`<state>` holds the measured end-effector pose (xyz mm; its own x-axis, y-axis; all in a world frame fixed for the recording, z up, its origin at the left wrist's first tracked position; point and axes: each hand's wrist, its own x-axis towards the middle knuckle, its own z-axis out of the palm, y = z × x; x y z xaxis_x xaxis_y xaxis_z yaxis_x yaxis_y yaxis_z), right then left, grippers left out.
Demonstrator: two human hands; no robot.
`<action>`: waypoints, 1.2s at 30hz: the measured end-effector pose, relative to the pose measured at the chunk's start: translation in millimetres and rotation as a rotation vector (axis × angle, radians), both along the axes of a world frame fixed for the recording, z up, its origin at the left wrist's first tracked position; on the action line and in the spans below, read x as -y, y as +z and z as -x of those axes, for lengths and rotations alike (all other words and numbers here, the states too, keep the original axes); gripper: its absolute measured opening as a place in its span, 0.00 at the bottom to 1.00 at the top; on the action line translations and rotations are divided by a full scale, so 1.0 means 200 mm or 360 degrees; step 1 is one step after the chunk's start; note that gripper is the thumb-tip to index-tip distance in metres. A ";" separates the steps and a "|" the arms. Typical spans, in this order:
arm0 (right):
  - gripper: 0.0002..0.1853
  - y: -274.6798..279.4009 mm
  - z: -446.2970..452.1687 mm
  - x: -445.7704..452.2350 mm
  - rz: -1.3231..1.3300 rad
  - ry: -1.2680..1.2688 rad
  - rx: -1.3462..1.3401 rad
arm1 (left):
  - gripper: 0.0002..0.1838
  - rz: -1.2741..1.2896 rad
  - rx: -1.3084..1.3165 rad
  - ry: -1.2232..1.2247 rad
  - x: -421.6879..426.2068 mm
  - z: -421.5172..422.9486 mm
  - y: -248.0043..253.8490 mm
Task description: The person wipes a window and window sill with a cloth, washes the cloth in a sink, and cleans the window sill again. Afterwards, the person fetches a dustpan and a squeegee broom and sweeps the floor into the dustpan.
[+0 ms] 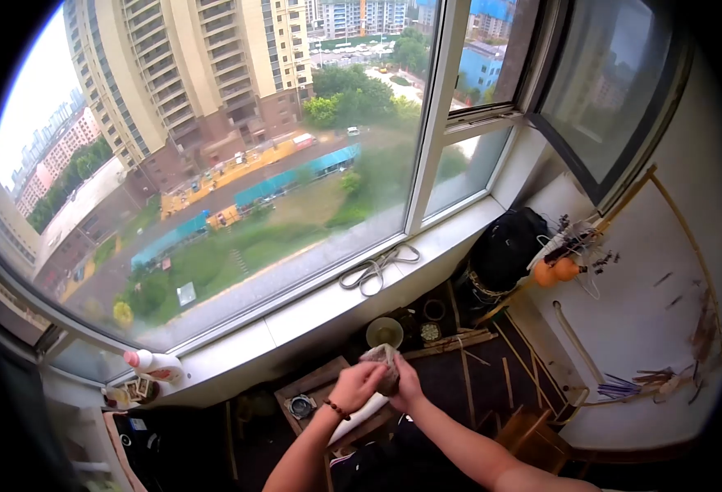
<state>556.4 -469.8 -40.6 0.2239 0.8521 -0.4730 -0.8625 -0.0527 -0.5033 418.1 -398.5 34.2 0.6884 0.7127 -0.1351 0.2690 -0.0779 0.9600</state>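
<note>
A greyish-brown crumpled cloth [387, 366] is bunched up between my two hands, in front of my body. My left hand [356, 387], with a beaded bracelet at the wrist, is closed on its left side. My right hand [408, 385] grips the right side, fingers wrapped round it. Just beyond the cloth stands a pale round bowl [385, 331]. Below my left wrist lies a white, roll-like thing [359, 418], partly hidden by the forearm. A small round metal-looking object [301, 406] is to the left of that wrist.
A window sill [295, 320] runs across ahead, bearing a looped grey cord [373, 269] and a white bottle with a pink cap [154, 365]. An open window sash [611, 90] juts in at right, above a black bag [509, 242]. Thin sticks [468, 385] lie on the floor.
</note>
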 end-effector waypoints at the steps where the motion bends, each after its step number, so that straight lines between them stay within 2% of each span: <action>1: 0.24 -0.03 -0.12 -0.13 -0.0059 -0.0048 -0.0055 | 0.13 -0.0085 -0.0012 0.0159 -0.13 -0.05 0.07; 2: 0.24 -0.05 -0.26 -0.26 -0.0109 -0.0101 -0.0114 | 0.12 -0.0165 -0.0028 0.0314 -0.27 -0.10 0.17; 4: 0.24 -0.09 -0.57 -0.58 -0.0211 -0.0317 0.0125 | 0.12 -0.0797 -0.0123 0.0507 -0.56 -0.20 0.30; 7: 0.21 0.26 -0.92 -1.21 -0.0122 -0.0724 0.0521 | 0.16 -0.1444 -0.0309 0.0521 -1.01 -0.36 0.48; 8: 0.22 0.27 -1.00 -1.46 -0.0274 -0.0795 0.0824 | 0.17 -0.1662 -0.0379 0.0513 -1.14 -0.41 0.55; 10: 0.25 0.60 -0.98 -1.81 -0.0577 -0.0813 0.1176 | 0.22 -0.2007 -0.0612 0.0495 -1.36 -0.52 0.64; 11: 0.26 0.80 -0.94 -1.91 -0.0762 -0.1007 0.1693 | 0.25 -0.2190 -0.0679 0.0447 -1.46 -0.57 0.70; 13: 0.32 0.91 -0.85 -2.18 -0.0872 -0.1161 0.2906 | 0.31 -0.2467 -0.0779 0.0381 -1.63 -0.66 0.77; 14: 0.38 0.95 -0.74 -2.25 -0.0725 -0.0996 0.2888 | 0.34 -0.2580 -0.0810 0.0388 -1.71 -0.68 0.75; 16: 0.43 0.82 -0.76 -2.35 -0.0809 -0.1105 0.2900 | 0.36 -0.2536 -0.1082 0.0474 -1.84 -0.68 0.73; 19: 0.46 0.42 -0.76 -2.41 -0.0562 -0.1319 0.2599 | 0.39 -0.2918 -0.1529 0.0551 -2.04 -0.58 0.55; 20: 0.47 0.24 -0.81 -2.45 -0.0512 -0.1450 0.2493 | 0.39 -0.3142 -0.1450 0.0574 -2.10 -0.57 0.52; 22: 0.49 -0.21 -0.82 -2.53 0.0114 -0.1285 0.1993 | 0.39 -0.3327 -0.1432 0.0651 -2.16 -0.56 0.49; 24: 0.51 -0.69 -0.87 -2.58 0.0554 -0.1286 0.1223 | 0.40 -0.3461 -0.1486 0.0729 -2.20 -0.53 0.46; 26: 0.50 -1.19 -0.84 -2.60 0.0619 -0.1037 0.0588 | 0.40 -0.3541 -0.1484 0.0766 -2.22 -0.54 0.46; 27: 0.50 -1.20 -0.85 -2.61 0.0624 -0.1048 0.0586 | 0.41 -0.3573 -0.1505 0.0775 -2.22 -0.53 0.46; 29: 0.47 -1.10 -0.83 -2.64 0.0623 -0.1197 0.0814 | 0.41 -0.3586 -0.1513 0.0772 -2.22 -0.52 0.46; 30: 0.46 -0.67 -0.84 -2.61 0.0503 -0.1400 0.1156 | 0.41 -0.3592 -0.1503 0.0770 -2.23 -0.52 0.45; 33: 0.52 0.07 -0.95 -2.66 -0.0356 -0.1775 0.1924 | 0.41 -0.3589 -0.1515 0.0789 -2.22 -0.53 0.46; 34: 0.55 0.25 -1.00 -2.61 -0.0354 -0.1672 0.2335 | 0.41 -0.3587 -0.1490 0.0763 -2.22 -0.53 0.46; 36: 0.61 0.46 -1.02 -2.59 -0.0362 -0.1480 0.2418 | 0.43 -0.3593 -0.1557 0.0740 -2.23 -0.50 0.46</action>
